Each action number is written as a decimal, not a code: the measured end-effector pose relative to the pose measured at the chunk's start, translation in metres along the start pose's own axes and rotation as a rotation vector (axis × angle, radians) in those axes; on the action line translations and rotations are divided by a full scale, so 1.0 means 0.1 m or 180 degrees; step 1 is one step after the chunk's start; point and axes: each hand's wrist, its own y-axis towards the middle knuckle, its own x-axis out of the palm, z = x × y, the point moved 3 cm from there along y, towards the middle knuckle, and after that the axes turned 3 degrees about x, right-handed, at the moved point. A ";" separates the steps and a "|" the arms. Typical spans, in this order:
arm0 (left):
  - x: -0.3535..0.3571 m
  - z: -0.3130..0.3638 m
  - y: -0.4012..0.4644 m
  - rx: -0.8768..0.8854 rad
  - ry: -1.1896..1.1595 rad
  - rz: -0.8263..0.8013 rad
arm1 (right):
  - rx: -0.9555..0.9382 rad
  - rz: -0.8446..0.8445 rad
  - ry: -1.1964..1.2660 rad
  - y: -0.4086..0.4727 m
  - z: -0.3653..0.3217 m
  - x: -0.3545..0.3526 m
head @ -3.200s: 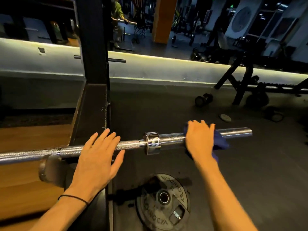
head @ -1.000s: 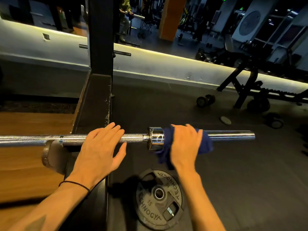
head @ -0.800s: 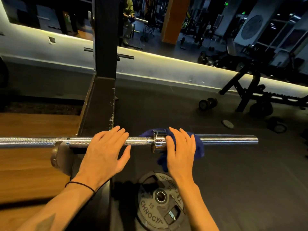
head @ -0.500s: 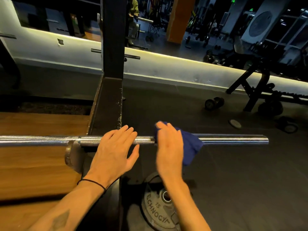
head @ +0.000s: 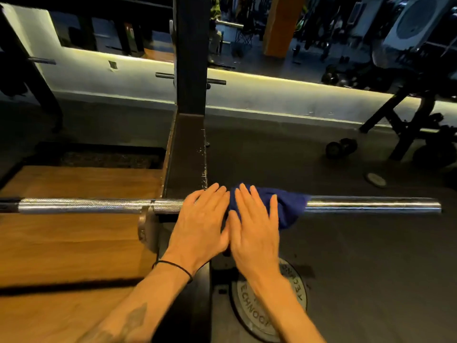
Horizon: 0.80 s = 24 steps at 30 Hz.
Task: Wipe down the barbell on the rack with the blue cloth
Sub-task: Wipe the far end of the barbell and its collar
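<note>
Both hands are side by side now: the right hand (head: 254, 224), fingers straight and flat on the blue cloth (head: 284, 206), has slid inward along the barbell (head: 371, 206) on the rack (head: 190, 149) to the left hand (head: 200, 224), so the knurled shaft looks next.
</note>
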 end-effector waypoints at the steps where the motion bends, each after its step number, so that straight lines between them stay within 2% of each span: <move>1: -0.01 0.00 0.00 -0.0001 -0.0019 0.0002 | -0.0341 -0.0059 -0.0243 0.01 0.10 -0.05; 3: -0.05 0.02 -0.01 -0.0030 -0.0111 0.0040 | -0.0627 -0.0105 -0.0634 0.01 0.26 -0.12; 5: -0.06 0.03 0.00 -0.0030 -0.0143 0.0091 | -0.0006 -0.0136 -0.0421 -0.01 0.14 -0.08; 6: -0.04 0.01 0.00 0.0006 -0.0114 0.0102 | 0.0383 -0.0125 -0.0180 -0.05 -0.02 -0.02; 8: -0.01 -0.04 -0.02 0.0062 -0.0107 0.0179 | 0.0838 -0.0238 0.0796 -0.08 -0.38 0.06; 10: 0.00 -0.09 -0.03 0.0001 -0.0307 0.0328 | 0.0830 -0.0516 0.1761 -0.01 -0.49 0.01; 12: -0.03 -0.07 -0.04 -0.0011 -0.0388 0.0348 | 0.0686 -0.0674 0.2205 0.11 -0.37 -0.21; 13: -0.05 -0.04 -0.04 0.0000 -0.0355 0.0336 | 0.0650 -0.0523 0.2264 0.16 -0.25 -0.33; 16: -0.10 -0.01 -0.01 0.0030 -0.0144 0.0419 | 0.0718 0.0365 0.1489 0.32 0.31 -0.58; 17: -0.09 -0.02 -0.02 0.0012 -0.0111 0.0406 | 0.0760 0.0419 0.1153 0.39 0.49 -0.60; 19: -0.08 -0.01 -0.02 -0.0040 -0.0158 0.0321 | 0.0692 -0.0003 0.0242 0.52 0.80 -0.53; 21: -0.07 0.01 -0.01 -0.0148 -0.0223 0.0180 | 0.0273 -0.0366 -0.0755 0.53 0.96 -0.42; 22: -0.07 0.02 0.00 -0.0239 -0.0227 0.0123 | -0.0029 -0.0396 -0.1076 0.51 0.98 -0.40; 24: -0.09 0.09 0.06 -0.0354 -0.0086 0.0060 | -0.0198 -0.0265 -0.1168 0.49 0.98 -0.39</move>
